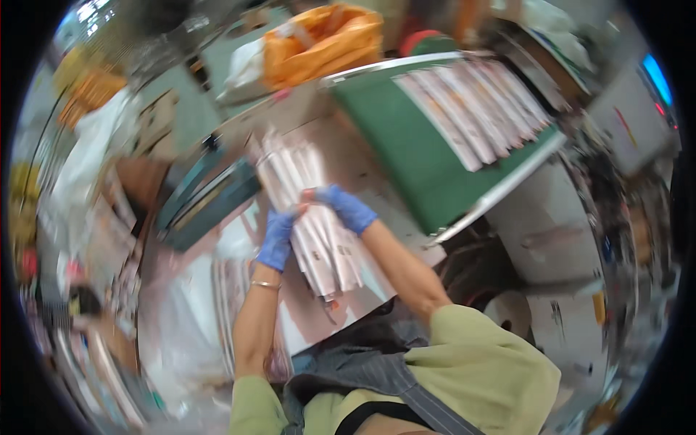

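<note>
In the middle, above the worktable, a fanned bundle of long, narrow pinkish-white packets (319, 250) lies between my hands. My left hand (278, 235), in a blue-violet glove with bare fingertips, closes on the bundle's left edge. On the opposite edge, my right hand (342, 206), gloved the same way, grips it with its fingertips near the left ones. Motion smears the bundle's far end, and its printing cannot be made out. Just left of that end stands a dark teal bench device (210, 199) with a long slot.
A green conveyor belt (395, 138) with a pale metal rim carries a row of similar overlapping packets (482, 109) at the right. More long packets (226, 304) and clear plastic film (181, 319) lie left on the table. Beyond stands an orange sack (322, 43).
</note>
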Motion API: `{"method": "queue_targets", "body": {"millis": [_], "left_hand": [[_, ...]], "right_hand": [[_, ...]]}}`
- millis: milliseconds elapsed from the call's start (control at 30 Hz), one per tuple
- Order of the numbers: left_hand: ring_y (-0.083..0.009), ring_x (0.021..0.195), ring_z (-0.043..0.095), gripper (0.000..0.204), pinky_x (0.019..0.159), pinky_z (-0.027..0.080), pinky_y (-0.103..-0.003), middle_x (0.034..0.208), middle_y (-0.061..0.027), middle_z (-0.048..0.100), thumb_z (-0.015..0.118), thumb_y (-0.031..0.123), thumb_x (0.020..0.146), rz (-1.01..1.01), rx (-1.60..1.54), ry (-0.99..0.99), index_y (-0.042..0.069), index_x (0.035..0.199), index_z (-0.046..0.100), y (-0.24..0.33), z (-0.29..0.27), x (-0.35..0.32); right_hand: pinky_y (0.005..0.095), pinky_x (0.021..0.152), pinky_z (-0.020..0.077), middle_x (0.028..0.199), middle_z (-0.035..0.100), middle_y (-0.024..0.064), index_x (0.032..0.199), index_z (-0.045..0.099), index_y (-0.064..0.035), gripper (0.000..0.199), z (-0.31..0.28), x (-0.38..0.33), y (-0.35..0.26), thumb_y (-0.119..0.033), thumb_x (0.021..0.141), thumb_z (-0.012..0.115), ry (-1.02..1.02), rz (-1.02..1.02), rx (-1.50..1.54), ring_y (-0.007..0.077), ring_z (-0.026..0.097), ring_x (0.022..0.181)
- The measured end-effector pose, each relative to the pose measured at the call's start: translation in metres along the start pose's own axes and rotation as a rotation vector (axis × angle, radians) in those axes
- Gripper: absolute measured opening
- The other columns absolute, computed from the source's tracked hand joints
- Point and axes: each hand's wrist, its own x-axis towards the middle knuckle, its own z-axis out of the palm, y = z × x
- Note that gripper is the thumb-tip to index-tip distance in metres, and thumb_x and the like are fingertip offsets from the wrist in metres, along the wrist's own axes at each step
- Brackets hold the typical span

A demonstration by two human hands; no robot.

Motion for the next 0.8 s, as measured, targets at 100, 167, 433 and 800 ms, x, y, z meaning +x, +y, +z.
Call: {"method": "queue_targets", "body": {"millis": [100, 167, 433, 800], "left_hand": [[-0.0190, 0.090, 0.056, 0.070, 0.079, 0.047, -0.031, 0.100, -0.0080, 0.057, 0.080, 0.020, 0.053, 0.446, 0.290, -0.109, 0.003, 0.112, 0.048, 0.055, 0.011, -0.052], [-0.0220, 0.103, 0.050, 0.103, 0.087, 0.043, -0.033, 0.121, -0.0103, 0.043, 0.082, 0.028, 0.048, 0.548, 0.469, -0.134, 0.002, 0.130, 0.024, 0.071, -0.011, -0.080], [-0.0254, 0.125, 0.025, 0.140, 0.102, 0.024, -0.038, 0.141, -0.0096, 0.005, 0.087, 0.016, 0.038, 0.972, 0.209, -0.471, 0.020, 0.135, -0.013, 0.087, 0.002, -0.121], [-0.0128, 0.096, 0.051, 0.061, 0.085, 0.040, -0.028, 0.107, -0.0071, 0.053, 0.068, 0.033, 0.068, 0.034, -0.231, -0.391, 0.005, 0.117, 0.044, 0.036, -0.020, -0.205]], "right_hand": [[0.0271, 0.077, 0.0446, 0.095, 0.058, 0.0057, 0.108, 0.052, -0.0010, 0.053, 0.052, -0.033, -0.047, -0.018, 0.061, 0.071, -0.077, -0.388, -0.029, 0.0135, 0.055, 0.085], [0.0308, 0.086, 0.0411, 0.109, 0.051, 0.0089, 0.120, 0.039, 0.0004, 0.079, 0.071, -0.048, -0.059, -0.023, 0.055, 0.077, -0.192, -0.436, -0.237, 0.0173, 0.050, 0.098], [0.0359, 0.099, 0.0285, 0.130, 0.031, 0.0153, 0.135, 0.009, -0.0058, 0.125, 0.108, -0.081, -0.050, -0.034, 0.040, 0.086, -0.255, -0.781, -0.215, 0.0266, 0.034, 0.119], [0.0311, 0.090, 0.0377, 0.111, 0.050, 0.0090, 0.109, 0.052, 0.0001, 0.060, 0.181, -0.120, -0.045, -0.028, 0.060, 0.073, -0.239, -0.313, -0.253, 0.0237, 0.051, 0.100]]}}
